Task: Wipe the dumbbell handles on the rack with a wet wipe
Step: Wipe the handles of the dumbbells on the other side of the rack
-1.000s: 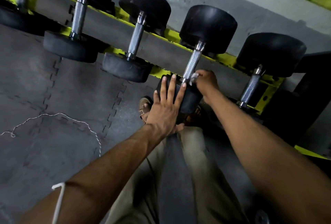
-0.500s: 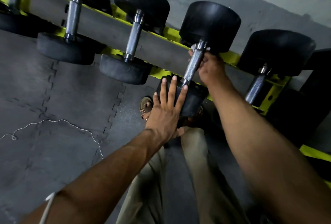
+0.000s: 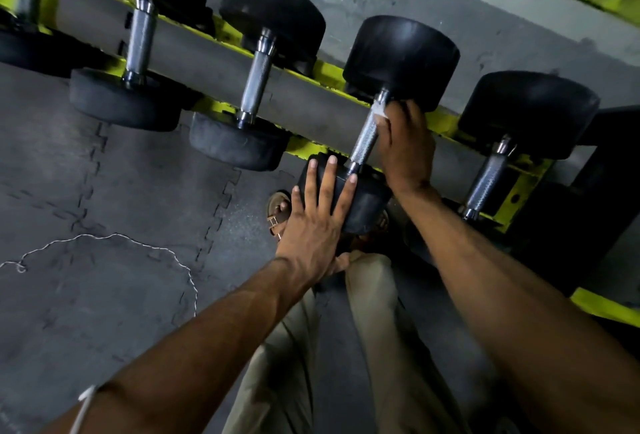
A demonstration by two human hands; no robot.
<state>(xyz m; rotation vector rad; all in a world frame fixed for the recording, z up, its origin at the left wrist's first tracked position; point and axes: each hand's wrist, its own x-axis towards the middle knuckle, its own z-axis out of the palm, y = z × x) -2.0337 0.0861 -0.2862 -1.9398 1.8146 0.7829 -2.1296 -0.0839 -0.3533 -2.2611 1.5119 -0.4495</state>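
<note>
Under the right hand, the wet wipe barely shows.

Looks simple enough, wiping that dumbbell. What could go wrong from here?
The dumbbell's near head is steadied by the flat left hand; if it rolls off the rack, the sandalled foot sits below. The right hand holds the wet wipe at the far end of the handle, against the far head, so it might get pinched if the weight shifts.

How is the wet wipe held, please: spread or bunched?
Bunched: the white wet wipe shows as a small wad at the right hand.
</note>
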